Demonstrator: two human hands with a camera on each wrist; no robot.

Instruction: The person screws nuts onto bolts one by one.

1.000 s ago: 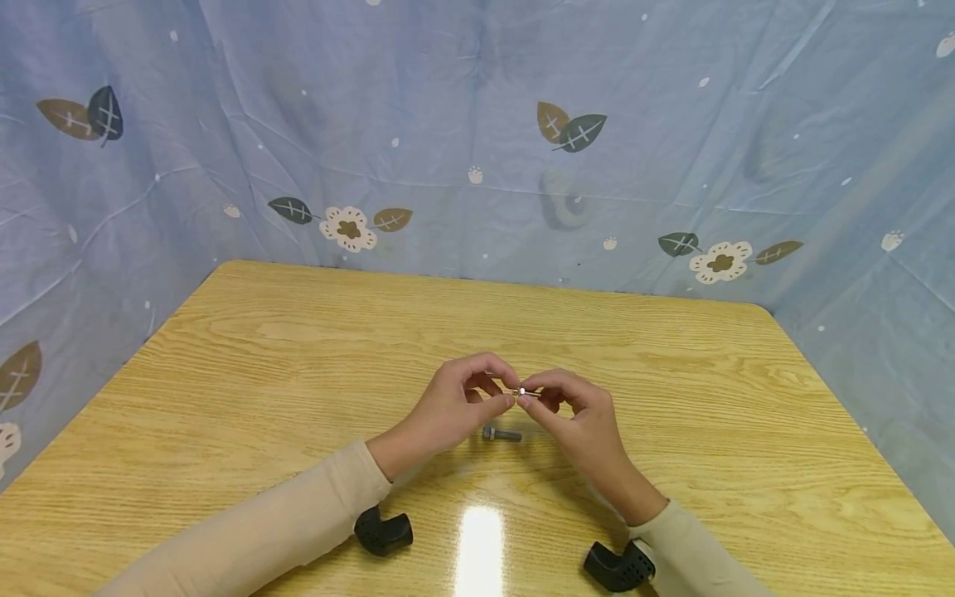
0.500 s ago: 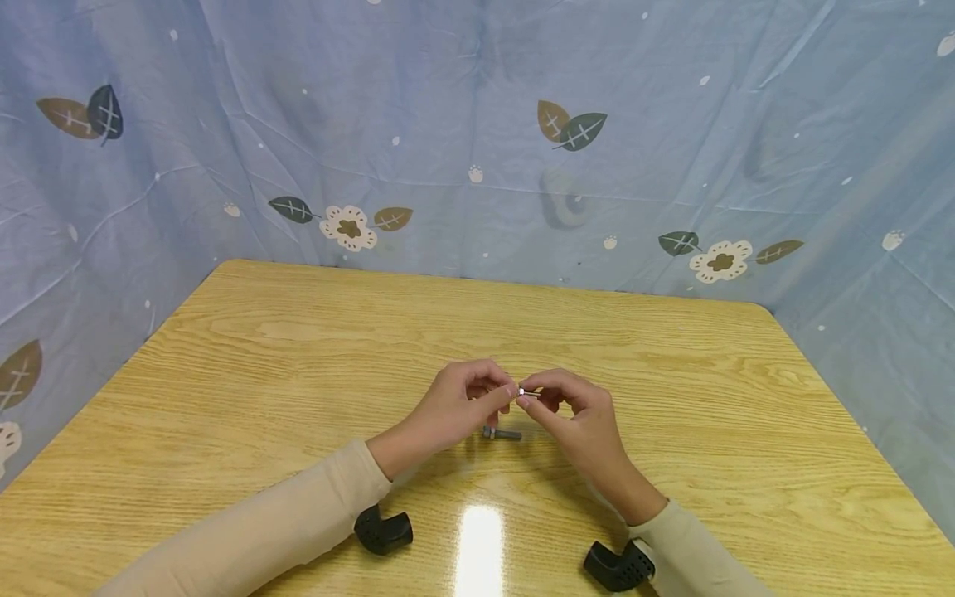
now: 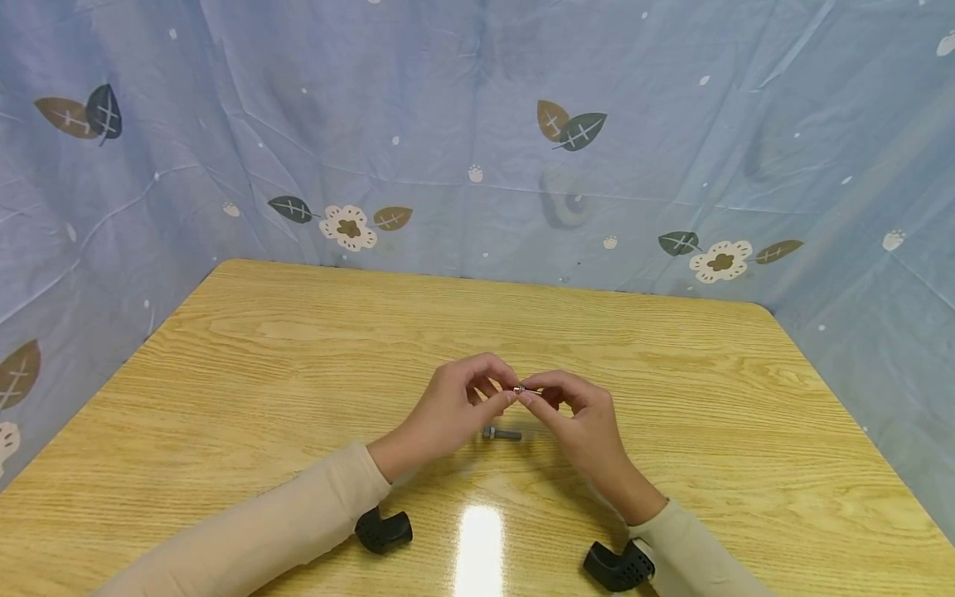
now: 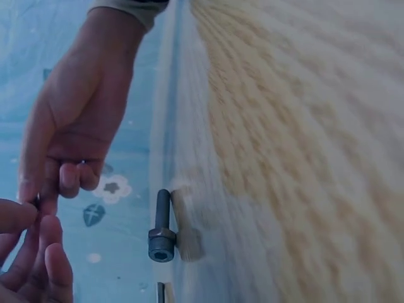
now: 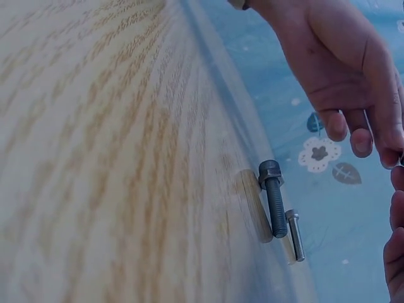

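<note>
In the head view my left hand point(image 3: 455, 406) and right hand point(image 3: 582, 414) meet just above the table. Between their fingertips is a small silver bolt point(image 3: 531, 391), its thin shank pointing right. Left thumb and index finger pinch its left end. Right thumb and index finger pinch it around the thicker part; fingertips hide much of it, so any nut on it is unclear. Below the hands a larger dark socket-head bolt point(image 3: 503, 434) lies on the table, with a nut point(image 5: 270, 178) up against its head. A second small silver bolt point(image 5: 295, 235) lies near it, hidden in the head view.
The wooden table point(image 3: 298, 348) has a bright light reflection near its front edge. Black wrist-worn devices point(image 3: 384, 531) sit under both sleeves. A blue curtain point(image 3: 448, 99) with leaf and flower prints hangs behind and at both sides.
My left thumb and fingers rolled forward over the small bolt's end half a second ago, and now are back near their earlier pose. The right hand stays almost still; the large bolt has not moved.
</note>
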